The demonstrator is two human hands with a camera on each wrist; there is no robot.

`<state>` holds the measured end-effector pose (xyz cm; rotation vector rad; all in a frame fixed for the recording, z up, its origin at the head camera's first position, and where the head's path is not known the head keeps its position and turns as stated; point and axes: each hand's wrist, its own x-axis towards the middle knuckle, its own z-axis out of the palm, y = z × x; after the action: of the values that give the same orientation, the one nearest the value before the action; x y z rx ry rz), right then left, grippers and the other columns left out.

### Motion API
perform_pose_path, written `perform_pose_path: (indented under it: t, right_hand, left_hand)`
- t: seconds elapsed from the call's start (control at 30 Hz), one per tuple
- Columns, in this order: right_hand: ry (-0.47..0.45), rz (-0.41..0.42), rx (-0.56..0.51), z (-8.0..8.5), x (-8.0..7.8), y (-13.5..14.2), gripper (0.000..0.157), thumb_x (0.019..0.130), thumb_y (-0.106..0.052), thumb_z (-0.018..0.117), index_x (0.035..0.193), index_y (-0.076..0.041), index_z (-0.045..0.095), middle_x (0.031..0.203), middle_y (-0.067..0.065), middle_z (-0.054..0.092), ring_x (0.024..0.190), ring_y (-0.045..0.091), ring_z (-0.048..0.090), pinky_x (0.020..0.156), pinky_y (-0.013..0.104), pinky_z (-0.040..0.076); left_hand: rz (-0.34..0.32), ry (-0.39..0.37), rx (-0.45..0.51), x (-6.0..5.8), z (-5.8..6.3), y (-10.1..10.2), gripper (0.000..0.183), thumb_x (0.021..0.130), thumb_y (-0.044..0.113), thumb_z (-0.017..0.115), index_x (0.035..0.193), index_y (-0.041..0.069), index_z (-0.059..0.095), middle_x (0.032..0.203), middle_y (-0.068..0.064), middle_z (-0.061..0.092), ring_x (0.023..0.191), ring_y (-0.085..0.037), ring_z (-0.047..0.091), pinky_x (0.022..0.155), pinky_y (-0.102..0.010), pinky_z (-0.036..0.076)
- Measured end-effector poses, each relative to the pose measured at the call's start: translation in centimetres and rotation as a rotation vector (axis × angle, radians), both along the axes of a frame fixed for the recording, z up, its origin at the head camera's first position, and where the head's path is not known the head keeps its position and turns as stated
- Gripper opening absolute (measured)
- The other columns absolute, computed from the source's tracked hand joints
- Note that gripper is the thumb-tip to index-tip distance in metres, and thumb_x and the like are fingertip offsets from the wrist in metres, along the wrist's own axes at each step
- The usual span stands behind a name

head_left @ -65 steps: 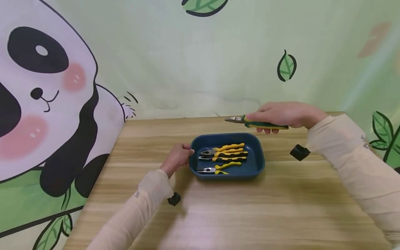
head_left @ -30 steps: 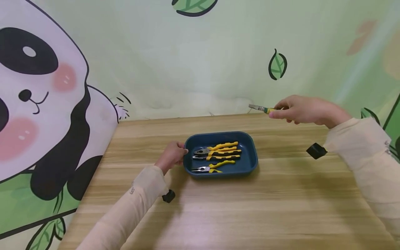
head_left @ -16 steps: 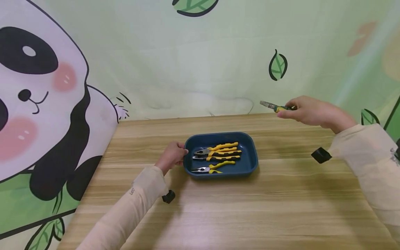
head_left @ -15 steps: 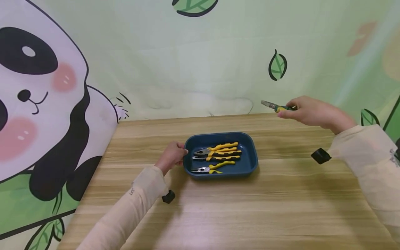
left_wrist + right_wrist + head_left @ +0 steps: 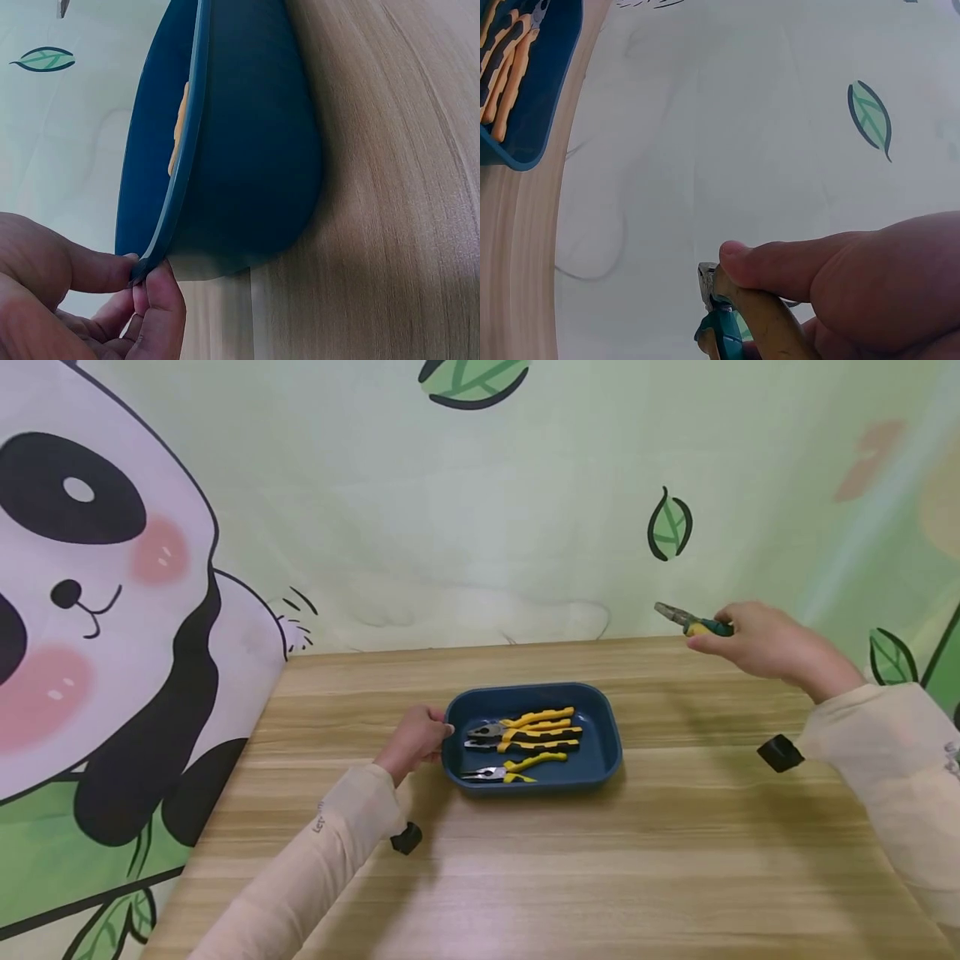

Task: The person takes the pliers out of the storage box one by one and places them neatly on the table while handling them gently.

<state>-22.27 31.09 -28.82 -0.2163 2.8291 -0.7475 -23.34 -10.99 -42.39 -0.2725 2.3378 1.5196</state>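
Right wrist: green-handled pliers (image 5: 724, 328) cut off below, partly behind fingers (image 5: 784, 264)

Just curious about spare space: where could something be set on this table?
Bare wood lies in front of the blue tray, between the sleeves, and to the tray's right. It's crowded among the pliers inside and by the left hand.
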Motion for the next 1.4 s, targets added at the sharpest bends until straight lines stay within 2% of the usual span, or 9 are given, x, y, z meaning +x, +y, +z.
perform_pose_path:
  t: [0.13, 0.27, 0.37, 0.53, 0.67, 0.77, 1.07, 1.23, 1.4]
  right_hand:
    - [0.006, 0.0, 0.002, -0.6, 0.1, 0.3, 0.054, 0.106, -0.039, 0.057, 0.117, 0.014, 0.054, 0.078, 0.01, 0.047, 0.065, 0.023, 0.041, 0.057, 0.034, 0.035]
    - [0.012, -0.019, 0.011, -1.0, 0.2, 0.8, 0.054, 0.106, -0.039, 0.057, 0.117, 0.014, 0.053, 0.079, 0.013, 0.05, 0.065, 0.024, 0.043, 0.058, 0.037, 0.037]
    - [0.018, -0.043, 0.043, -1.0, 0.4, 1.6, 0.062, 0.107, -0.038, 0.056, 0.127, 0.02, 0.048, 0.095, 0.027, 0.056, 0.075, 0.032, 0.05, 0.064, 0.042, 0.042]
    - [0.01, -0.085, 0.072, -1.4, 0.4, 2.6, 0.077, 0.107, -0.04, 0.053, 0.139, 0.027, 0.034, 0.123, 0.043, 0.049, 0.092, 0.042, 0.053, 0.075, 0.051, 0.046]
    - [0.002, -0.111, 0.08, -1.9, 0.4, 3.2, 0.082, 0.107, -0.042, 0.052, 0.142, 0.028, 0.027, 0.135, 0.049, 0.039, 0.104, 0.05, 0.052, 0.085, 0.06, 0.046]
    - [0.002, -0.122, 0.085, -2.3, 0.4, 3.5, 0.087, 0.107, -0.046, 0.052, 0.142, 0.029, 0.026, 0.137, 0.05, 0.035, 0.111, 0.055, 0.05, 0.09, 0.065, 0.044]
    - [0.022, -0.142, 0.1, -3.5, 0.6, 4.4, 0.088, 0.106, -0.048, 0.051, 0.141, 0.029, 0.026, 0.135, 0.051, 0.036, 0.109, 0.056, 0.05, 0.088, 0.065, 0.045]
    - [0.034, -0.177, 0.09, -4.3, 0.7, 4.8, 0.082, 0.106, -0.045, 0.053, 0.136, 0.029, 0.032, 0.118, 0.044, 0.046, 0.089, 0.045, 0.052, 0.073, 0.053, 0.046]
    - [0.073, -0.212, 0.084, -5.0, 0.7, 5.3, 0.063, 0.105, -0.04, 0.058, 0.114, 0.021, 0.046, 0.089, 0.025, 0.05, 0.073, 0.034, 0.049, 0.062, 0.044, 0.043]
  left_hand:
    - [0.005, 0.0, -0.019, 0.2, -0.2, -0.1, 0.009, 0.102, -0.004, 0.055, 0.106, -0.01, 0.06, 0.076, -0.004, 0.046, 0.061, -0.013, 0.047, 0.056, -0.027, 0.05]
    - [0.018, 0.0, -0.017, 0.1, -0.3, -0.2, 0.014, 0.101, -0.004, 0.055, 0.112, -0.012, 0.061, 0.082, -0.006, 0.051, 0.063, -0.014, 0.05, 0.056, -0.027, 0.052]
    - [0.013, -0.003, 0.001, -0.1, -0.3, 0.1, 0.016, 0.101, -0.005, 0.055, 0.113, -0.012, 0.061, 0.084, -0.007, 0.052, 0.064, -0.014, 0.052, 0.054, -0.026, 0.052]
    - [0.02, -0.005, 0.005, -0.2, -0.2, 0.3, 0.014, 0.101, -0.005, 0.055, 0.111, -0.012, 0.061, 0.079, -0.005, 0.05, 0.062, -0.014, 0.05, 0.054, -0.026, 0.051]
    - [0.022, -0.007, 0.005, -0.1, -0.2, 0.3, 0.013, 0.101, -0.005, 0.055, 0.111, -0.012, 0.061, 0.079, -0.005, 0.049, 0.063, -0.014, 0.05, 0.055, -0.027, 0.051]
    - [0.02, -0.011, -0.004, -0.2, -0.2, 0.3, 0.015, 0.101, -0.005, 0.055, 0.112, -0.012, 0.061, 0.081, -0.007, 0.051, 0.063, -0.015, 0.052, 0.056, -0.028, 0.051]
    - [0.014, -0.024, -0.04, -0.3, -0.1, 0.3, 0.017, 0.103, -0.003, 0.055, 0.116, -0.011, 0.061, 0.088, -0.01, 0.055, 0.067, -0.017, 0.054, 0.063, -0.032, 0.054]
    - [0.01, -0.019, -0.041, -0.3, -0.1, 0.2, 0.017, 0.103, -0.003, 0.054, 0.116, -0.012, 0.061, 0.089, -0.011, 0.056, 0.068, -0.018, 0.055, 0.063, -0.033, 0.054]
    - [0.005, -0.003, -0.041, -0.2, -0.2, 0.3, 0.017, 0.102, -0.003, 0.055, 0.116, -0.012, 0.061, 0.085, -0.009, 0.054, 0.067, -0.017, 0.054, 0.062, -0.032, 0.055]
